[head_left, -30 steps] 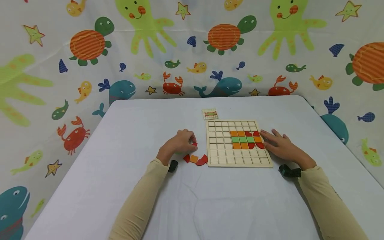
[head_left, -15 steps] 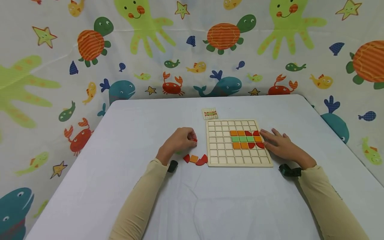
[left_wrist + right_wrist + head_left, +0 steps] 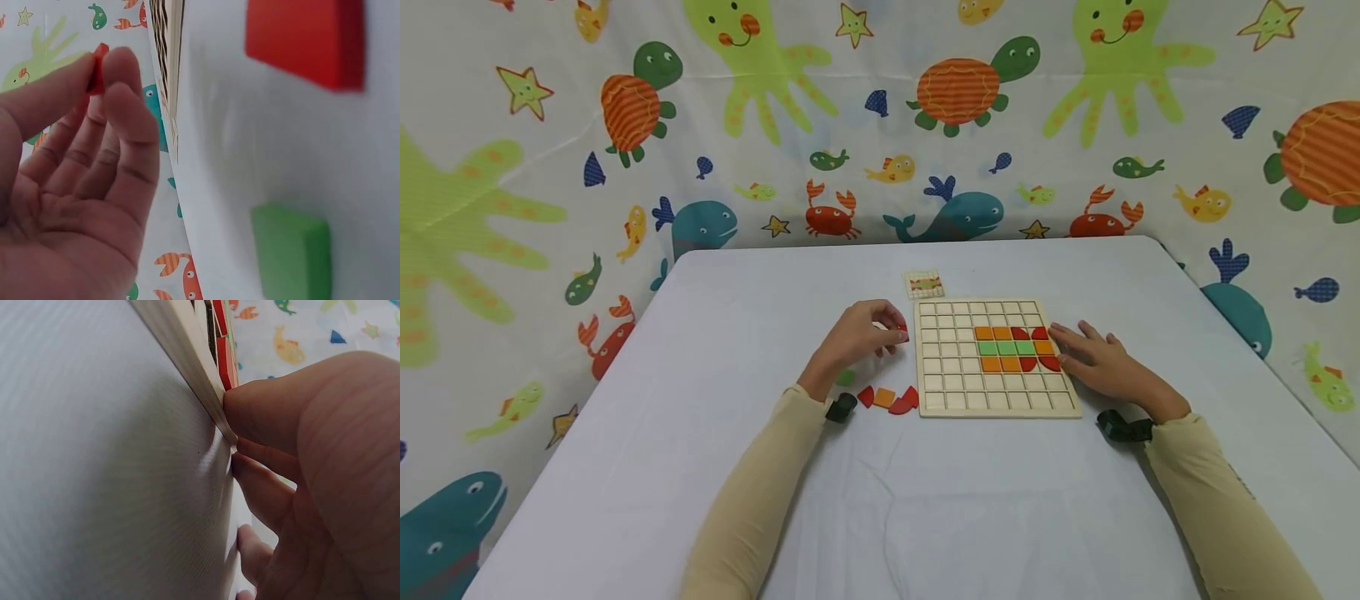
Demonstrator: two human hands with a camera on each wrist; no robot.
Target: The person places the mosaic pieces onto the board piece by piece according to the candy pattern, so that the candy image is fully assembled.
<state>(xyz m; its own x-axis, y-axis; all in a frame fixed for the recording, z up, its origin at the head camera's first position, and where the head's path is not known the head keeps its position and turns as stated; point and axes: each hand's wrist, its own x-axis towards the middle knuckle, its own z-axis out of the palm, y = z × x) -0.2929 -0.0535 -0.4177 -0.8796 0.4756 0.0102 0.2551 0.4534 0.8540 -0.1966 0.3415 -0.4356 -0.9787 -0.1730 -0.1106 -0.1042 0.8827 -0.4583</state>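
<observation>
My left hand [image 3: 859,335] pinches a small red tile [image 3: 98,69] between thumb and forefinger, raised just left of a wooden grid board [image 3: 1000,414]. Toward the right side of that board, three rows of tiles fill cells: orange tiles [image 3: 993,333] above, green tiles [image 3: 1006,348] in the middle, more orange below, with rounded red tiles [image 3: 1028,364] at the right. My right hand [image 3: 1101,367] rests at the board's right edge, fingers extended; in the right wrist view its thumb [image 3: 269,406] touches the wooden side.
Loose tiles lie left of the board: a green tile [image 3: 846,378] by my left wrist, a red tile [image 3: 867,396], an orange tile [image 3: 884,397] and red rounded pieces [image 3: 901,406]. A small pattern card [image 3: 925,285] lies behind the board on the white table [image 3: 760,300].
My left hand has moved forward and right with the red tile, toward the board's left edge, uncovering the green tile. The right hand has stayed in place.
</observation>
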